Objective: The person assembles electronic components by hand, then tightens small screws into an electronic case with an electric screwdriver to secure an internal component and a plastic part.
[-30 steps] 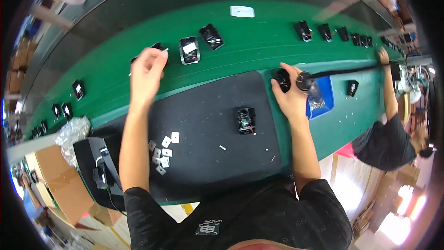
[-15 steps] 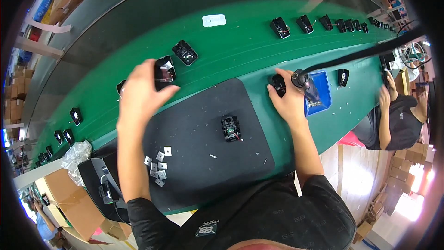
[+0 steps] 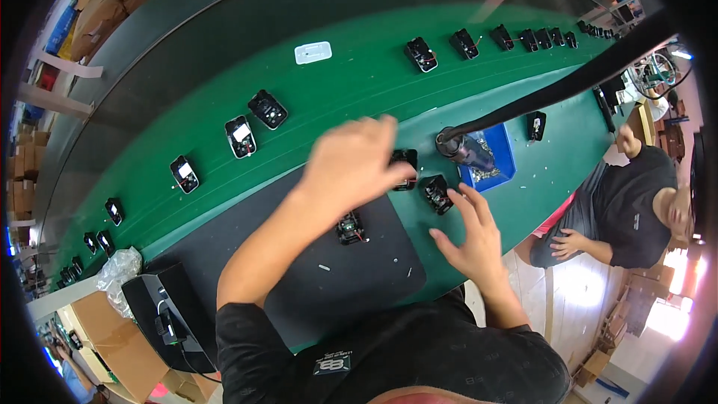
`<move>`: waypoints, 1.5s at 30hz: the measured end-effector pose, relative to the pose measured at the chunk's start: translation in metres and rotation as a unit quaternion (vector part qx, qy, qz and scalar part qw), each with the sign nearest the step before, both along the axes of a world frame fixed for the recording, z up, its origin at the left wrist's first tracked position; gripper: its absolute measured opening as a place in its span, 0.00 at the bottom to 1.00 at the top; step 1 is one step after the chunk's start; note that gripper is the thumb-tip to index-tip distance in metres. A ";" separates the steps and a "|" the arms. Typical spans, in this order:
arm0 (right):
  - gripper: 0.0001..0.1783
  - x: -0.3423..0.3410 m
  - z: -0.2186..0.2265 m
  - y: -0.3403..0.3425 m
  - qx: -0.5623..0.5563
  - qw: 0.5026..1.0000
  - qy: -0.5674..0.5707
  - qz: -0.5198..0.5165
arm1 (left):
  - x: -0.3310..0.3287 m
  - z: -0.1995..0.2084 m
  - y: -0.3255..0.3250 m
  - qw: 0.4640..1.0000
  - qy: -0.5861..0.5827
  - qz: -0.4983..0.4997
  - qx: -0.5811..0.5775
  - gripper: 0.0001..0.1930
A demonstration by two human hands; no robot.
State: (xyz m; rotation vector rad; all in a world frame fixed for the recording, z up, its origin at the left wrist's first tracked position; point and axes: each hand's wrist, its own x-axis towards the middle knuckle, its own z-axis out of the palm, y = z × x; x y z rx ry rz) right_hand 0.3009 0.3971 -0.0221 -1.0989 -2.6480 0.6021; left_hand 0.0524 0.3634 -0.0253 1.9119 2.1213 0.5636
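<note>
My left hand (image 3: 348,161) is raised over the mat's far edge, slightly blurred, thumb and fingers apart. Its thumb overlaps a black plastic housing (image 3: 405,158) on the green bench, and I see nothing held. Just right of that, a second open black housing (image 3: 436,194) stands with parts inside. My right hand (image 3: 475,239) is beside it, fingers spread, holding nothing. On the dark mat (image 3: 374,277) sits a black device with a circuit board (image 3: 349,229), close below my left wrist. A dark powered screwdriver (image 3: 467,153) hangs above the blue tray (image 3: 508,157) of small metal screws.
Along the green belt (image 3: 351,90) stand several black housings (image 3: 268,109) and a white plastic plate (image 3: 313,52). Another housing (image 3: 535,126) lies right of the tray. A black box (image 3: 168,314) and a clear plastic bag (image 3: 120,273) are at left. A co-worker (image 3: 621,209) sits at right.
My left hand has left a housing on the belt and swung right. My right hand has drawn back from a housing, uncovering it. The whole view has shifted slightly.
</note>
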 end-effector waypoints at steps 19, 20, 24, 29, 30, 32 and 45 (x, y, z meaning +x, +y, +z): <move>0.23 -0.192 -0.022 0.160 -0.155 0.769 -0.234 0.574 | -0.047 -0.008 -0.014 0.974 0.105 0.180 -0.091 0.26; 0.23 -0.191 -0.022 0.158 -0.155 0.767 -0.232 0.577 | -0.034 -0.008 -0.015 0.981 0.093 0.147 -0.080 0.26; 0.21 -0.172 -0.027 0.155 -0.208 0.749 -0.230 0.586 | 0.005 -0.022 0.005 0.992 0.098 0.044 -0.060 0.26; 0.18 -0.174 -0.002 0.190 -0.276 0.804 -0.239 0.469 | 0.017 -0.036 0.016 0.995 0.083 0.025 -0.057 0.26; 0.17 -0.183 0.003 0.201 -0.232 0.847 -0.187 0.440 | 0.021 -0.036 0.016 0.994 0.084 0.031 -0.058 0.26; 0.17 -0.213 0.003 0.211 -0.214 0.861 -0.147 0.437 | 0.030 -0.036 0.022 0.995 0.083 0.016 -0.045 0.28; 0.31 -0.330 -0.066 0.179 0.107 0.894 -0.147 0.409 | 0.025 0.009 -0.084 0.959 -0.247 0.116 0.071 0.19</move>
